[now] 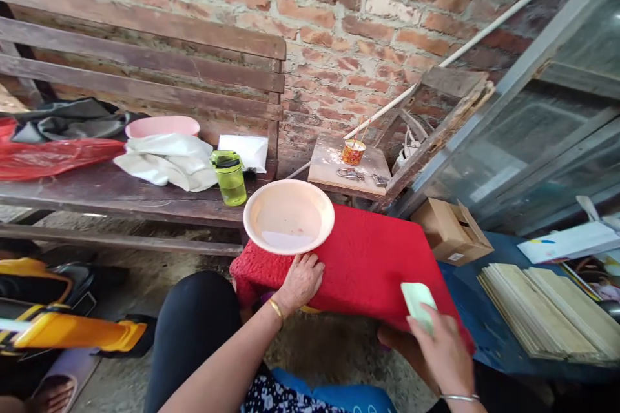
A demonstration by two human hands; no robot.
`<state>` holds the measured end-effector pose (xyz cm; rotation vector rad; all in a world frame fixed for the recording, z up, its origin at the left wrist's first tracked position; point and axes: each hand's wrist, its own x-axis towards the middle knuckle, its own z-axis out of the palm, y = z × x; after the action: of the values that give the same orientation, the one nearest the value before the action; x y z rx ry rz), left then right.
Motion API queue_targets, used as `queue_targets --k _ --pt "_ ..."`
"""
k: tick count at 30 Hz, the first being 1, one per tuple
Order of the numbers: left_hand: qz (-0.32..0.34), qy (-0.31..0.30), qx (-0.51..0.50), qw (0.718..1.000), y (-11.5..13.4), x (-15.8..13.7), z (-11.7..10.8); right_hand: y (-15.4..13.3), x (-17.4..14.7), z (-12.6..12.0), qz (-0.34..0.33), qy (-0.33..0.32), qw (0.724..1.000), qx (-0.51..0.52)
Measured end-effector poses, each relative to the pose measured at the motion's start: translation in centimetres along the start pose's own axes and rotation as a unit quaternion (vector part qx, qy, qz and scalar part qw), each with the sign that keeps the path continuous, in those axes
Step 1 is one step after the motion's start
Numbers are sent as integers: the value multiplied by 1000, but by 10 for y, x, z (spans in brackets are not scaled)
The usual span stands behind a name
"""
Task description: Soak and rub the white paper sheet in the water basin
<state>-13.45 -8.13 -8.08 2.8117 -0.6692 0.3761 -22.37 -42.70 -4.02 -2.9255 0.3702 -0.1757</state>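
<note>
A cream plastic basin [256,240], with shallow clear liquid in it, stands on the red cloth [375,245] that covers a small table. My left hand [303,281] lies on the cloth at the basin's near side. Its fingers are slightly bent and apart, fingertips close to the rim; whether they touch it I cannot tell. Over the table's right front edge, my right hand [443,342] grips a pale green, round-cornered flat piece [415,297] between thumb and fingers. The exact kind of this piece is unclear.
On the wooden bench [145,197] are a green bottle [230,179], white cloth [169,161], a pink bowl [162,127] and a red bag [58,156]. Behind the basin, a small stand [339,174] bears a patterned cup [353,153]. A cardboard box [448,232] and stacked boards [537,310] lie right.
</note>
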Motion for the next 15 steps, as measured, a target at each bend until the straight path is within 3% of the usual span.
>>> queue_targets --k 4,7,10,15 --pt "5 -3 -29 1000 -5 0 -5 -120 -22 27 -180 -42 983 2" --pt "9 -3 -40 999 -6 -1 -7 -153 -26 35 -233 -40 971 -20" --pt "11 -26 -37 999 -5 0 -10 -112 -16 26 -150 -67 985 -48" --pt "4 -50 -32 998 -3 1 -19 27 -1 -10 94 -70 991 -58"
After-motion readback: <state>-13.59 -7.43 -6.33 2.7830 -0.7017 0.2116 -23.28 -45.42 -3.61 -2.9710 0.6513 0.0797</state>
